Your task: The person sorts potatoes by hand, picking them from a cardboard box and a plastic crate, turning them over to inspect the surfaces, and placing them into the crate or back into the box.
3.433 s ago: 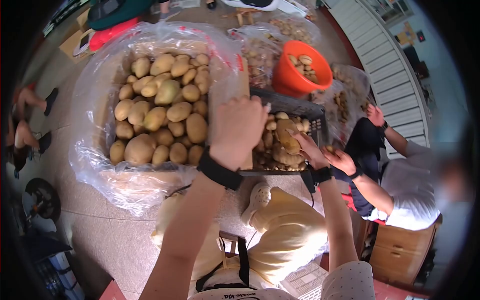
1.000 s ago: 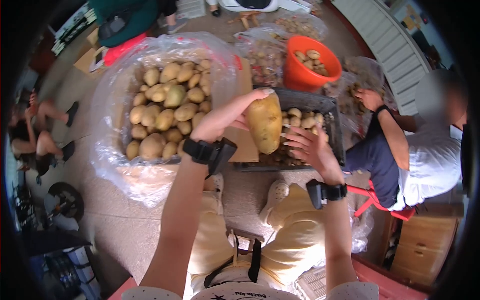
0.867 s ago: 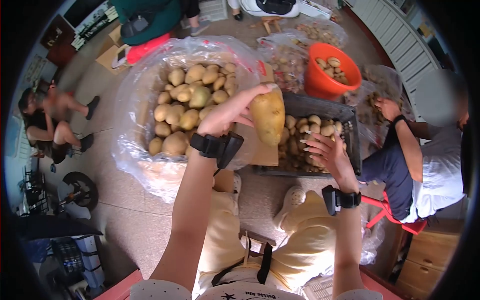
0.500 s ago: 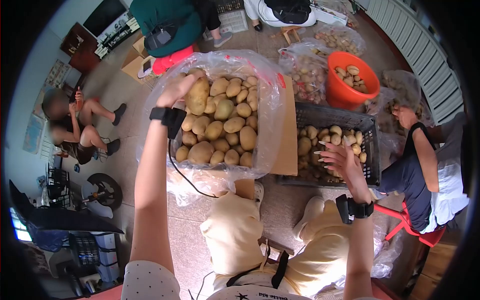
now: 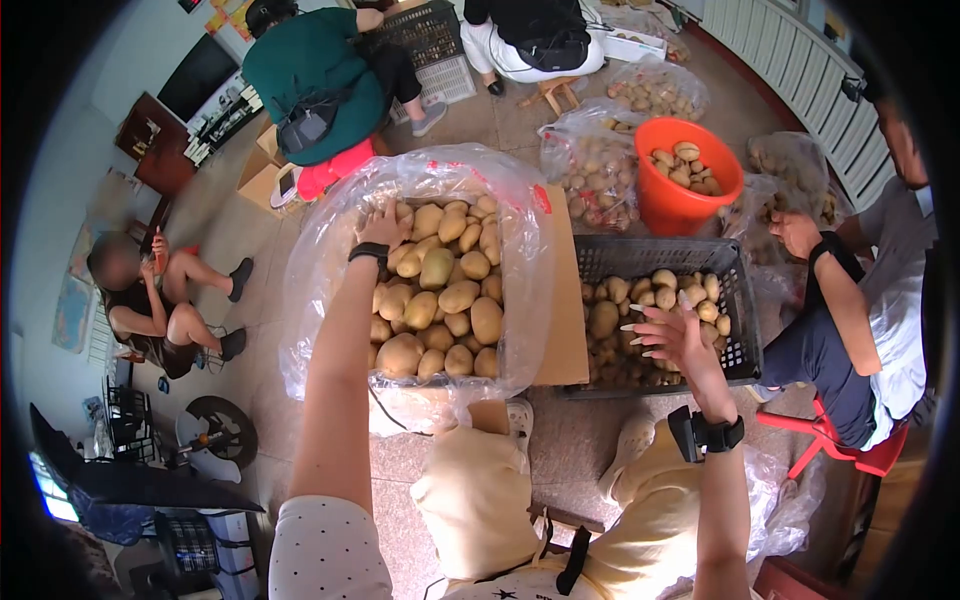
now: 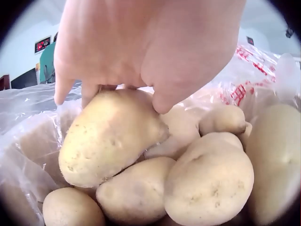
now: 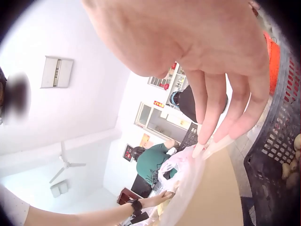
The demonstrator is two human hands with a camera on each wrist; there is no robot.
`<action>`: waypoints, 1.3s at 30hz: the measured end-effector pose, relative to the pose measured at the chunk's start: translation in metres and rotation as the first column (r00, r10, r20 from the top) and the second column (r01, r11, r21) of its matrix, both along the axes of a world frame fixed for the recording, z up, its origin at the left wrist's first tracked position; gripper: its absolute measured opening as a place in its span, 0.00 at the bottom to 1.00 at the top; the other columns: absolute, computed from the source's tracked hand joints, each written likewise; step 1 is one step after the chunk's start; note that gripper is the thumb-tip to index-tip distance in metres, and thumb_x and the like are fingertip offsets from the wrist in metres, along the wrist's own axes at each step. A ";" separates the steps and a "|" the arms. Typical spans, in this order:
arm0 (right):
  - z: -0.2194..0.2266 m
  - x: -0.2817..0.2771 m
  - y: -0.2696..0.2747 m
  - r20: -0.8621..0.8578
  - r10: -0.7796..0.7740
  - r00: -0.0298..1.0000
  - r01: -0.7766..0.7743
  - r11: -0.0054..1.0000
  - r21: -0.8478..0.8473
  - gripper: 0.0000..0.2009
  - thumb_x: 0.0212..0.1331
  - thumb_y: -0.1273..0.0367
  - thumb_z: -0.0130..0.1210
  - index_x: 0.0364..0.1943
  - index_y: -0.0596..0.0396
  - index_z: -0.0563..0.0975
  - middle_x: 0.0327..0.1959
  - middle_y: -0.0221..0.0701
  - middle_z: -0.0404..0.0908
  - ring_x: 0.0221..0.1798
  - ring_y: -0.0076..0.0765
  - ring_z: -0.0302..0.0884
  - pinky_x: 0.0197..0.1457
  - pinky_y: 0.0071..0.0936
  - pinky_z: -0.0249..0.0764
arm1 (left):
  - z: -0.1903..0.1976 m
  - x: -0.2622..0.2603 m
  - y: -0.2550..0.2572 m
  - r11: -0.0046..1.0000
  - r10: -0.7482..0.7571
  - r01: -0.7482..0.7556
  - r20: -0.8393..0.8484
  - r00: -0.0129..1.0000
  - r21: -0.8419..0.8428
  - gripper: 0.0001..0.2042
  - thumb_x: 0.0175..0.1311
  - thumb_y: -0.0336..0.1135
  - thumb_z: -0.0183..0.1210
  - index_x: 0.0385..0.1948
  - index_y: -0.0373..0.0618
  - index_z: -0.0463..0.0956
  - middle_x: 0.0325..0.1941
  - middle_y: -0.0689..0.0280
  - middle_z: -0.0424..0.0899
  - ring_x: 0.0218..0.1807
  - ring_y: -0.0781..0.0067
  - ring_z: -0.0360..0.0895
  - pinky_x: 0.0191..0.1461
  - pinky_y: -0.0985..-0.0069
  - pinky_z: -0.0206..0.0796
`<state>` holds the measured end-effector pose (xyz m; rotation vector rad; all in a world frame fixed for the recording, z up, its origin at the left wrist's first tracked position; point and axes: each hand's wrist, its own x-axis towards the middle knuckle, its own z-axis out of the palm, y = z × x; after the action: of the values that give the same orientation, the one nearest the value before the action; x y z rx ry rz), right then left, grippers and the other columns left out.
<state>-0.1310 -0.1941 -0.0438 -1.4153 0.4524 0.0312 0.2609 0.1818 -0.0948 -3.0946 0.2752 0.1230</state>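
Note:
At the back left of the plastic-lined cardboard box, the left hand reaches down among the potatoes. In the left wrist view, the left hand has its fingers and thumb round the top of a large potato, which lies tilted against other potatoes. Over the black crate of smaller potatoes, the right hand is held with its fingers spread. Nothing is in the right hand in the right wrist view, where the crate's wall stands beside it.
An orange bucket of potatoes stands behind the crate, with bagged potatoes near it. A person sits at the right on a red stool. Other people sit at the back and left. Clear plastic hangs over the box's edges.
The left hand has carried the large potato from above the crate leftwards and down into the box. The right hand has let go of that potato and stays over the crate, fingers spread.

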 end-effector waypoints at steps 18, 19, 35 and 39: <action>-0.036 0.003 -0.030 0.090 -0.307 0.947 0.320 0.921 -0.221 0.31 0.69 0.48 0.38 0.30 0.61 0.83 0.28 0.31 0.85 0.29 0.24 0.79 0.40 0.22 0.74 | 0.108 -0.304 -0.196 0.415 -0.672 0.518 0.132 0.729 -0.748 0.22 0.72 0.47 0.46 0.28 0.41 0.84 0.25 0.60 0.85 0.27 0.68 0.81 0.37 0.74 0.71; -0.045 0.002 -0.033 0.132 -0.319 0.939 0.344 0.896 -0.281 0.30 0.69 0.48 0.39 0.31 0.61 0.84 0.27 0.32 0.85 0.29 0.26 0.79 0.39 0.23 0.74 | 0.103 -0.308 -0.207 0.406 -0.669 0.514 0.138 0.730 -0.756 0.23 0.72 0.47 0.45 0.28 0.40 0.84 0.24 0.61 0.85 0.27 0.69 0.80 0.37 0.75 0.71; -0.137 -0.019 -0.110 -0.202 -0.333 0.921 0.148 0.778 -0.610 0.22 0.63 0.51 0.46 0.37 0.56 0.82 0.27 0.35 0.84 0.30 0.32 0.82 0.37 0.27 0.75 | 0.067 -0.271 -0.229 0.280 -0.366 0.164 0.053 0.929 -0.946 0.24 0.72 0.45 0.44 0.30 0.32 0.81 0.24 0.60 0.84 0.30 0.73 0.81 0.38 0.78 0.71; -0.182 -0.014 -0.122 -0.262 -0.258 0.930 0.000 0.713 -0.701 0.17 0.64 0.58 0.49 0.44 0.57 0.80 0.32 0.33 0.84 0.29 0.26 0.79 0.36 0.23 0.75 | 0.077 -0.269 -0.225 0.250 -0.353 0.111 0.016 0.935 -0.962 0.23 0.72 0.44 0.43 0.30 0.33 0.81 0.25 0.60 0.84 0.30 0.73 0.81 0.38 0.78 0.71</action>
<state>-0.1452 -0.3165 -0.2260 -2.1367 0.9275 -0.0114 -0.0076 -0.0435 -0.0182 -4.1647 1.3036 0.4187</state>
